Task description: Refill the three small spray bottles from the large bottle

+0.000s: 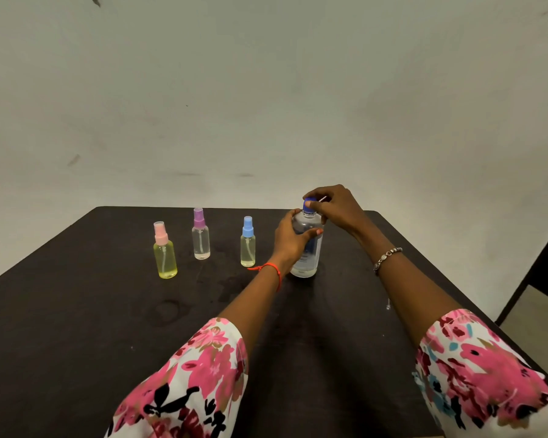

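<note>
Our left hand [290, 240] grips the large bottle [307, 263], 3 o'clock of 3 spray bottles [200, 238], steadying it while our right hand [336, 207] pinches the cap [309, 206].

Clear glossy plastic large bottle [307, 245], translucent plastic spray bottles [200, 238], matt dark table [76, 327], floral cloth sleeves [196, 380]
</note>
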`<state>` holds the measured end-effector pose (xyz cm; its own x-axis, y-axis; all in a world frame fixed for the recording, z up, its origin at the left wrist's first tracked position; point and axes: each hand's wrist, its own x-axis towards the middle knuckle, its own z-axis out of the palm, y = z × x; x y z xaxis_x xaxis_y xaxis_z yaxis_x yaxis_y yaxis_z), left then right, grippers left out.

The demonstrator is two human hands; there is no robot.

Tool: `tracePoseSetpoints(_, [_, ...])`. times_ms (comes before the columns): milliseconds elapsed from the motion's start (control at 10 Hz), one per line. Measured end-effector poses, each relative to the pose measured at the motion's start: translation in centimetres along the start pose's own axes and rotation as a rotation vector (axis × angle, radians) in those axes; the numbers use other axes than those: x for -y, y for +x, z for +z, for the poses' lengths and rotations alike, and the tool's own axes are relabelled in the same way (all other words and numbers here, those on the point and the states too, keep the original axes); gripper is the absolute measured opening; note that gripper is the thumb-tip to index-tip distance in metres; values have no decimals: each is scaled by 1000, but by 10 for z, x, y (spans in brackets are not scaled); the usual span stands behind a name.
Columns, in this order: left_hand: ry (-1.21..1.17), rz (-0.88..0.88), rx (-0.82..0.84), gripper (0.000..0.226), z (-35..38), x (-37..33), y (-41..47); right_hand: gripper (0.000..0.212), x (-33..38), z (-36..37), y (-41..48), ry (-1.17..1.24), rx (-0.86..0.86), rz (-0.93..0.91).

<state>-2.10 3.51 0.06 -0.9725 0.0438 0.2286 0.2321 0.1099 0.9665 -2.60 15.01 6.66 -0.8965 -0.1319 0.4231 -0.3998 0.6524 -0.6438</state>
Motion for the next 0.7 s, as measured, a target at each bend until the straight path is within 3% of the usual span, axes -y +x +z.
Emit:
tracePoseSetpoints(300, [-16,12,-6,61,0,-1,-1,30,3,7,-1,-46,-108,8])
tracePoseSetpoints(500, [27,-29,65,66,-4,-6,-3,35,3,9,-1,-139,-38,83])
tracePoseSetpoints(600, [128,-26,147,97,-14,-14,-12,56,7,10,-9,-185,-8,143])
tracePoseSetpoints(700, [189,0,137,103,-24,-15,-20,71,8,11,-18,-212,-43,150])
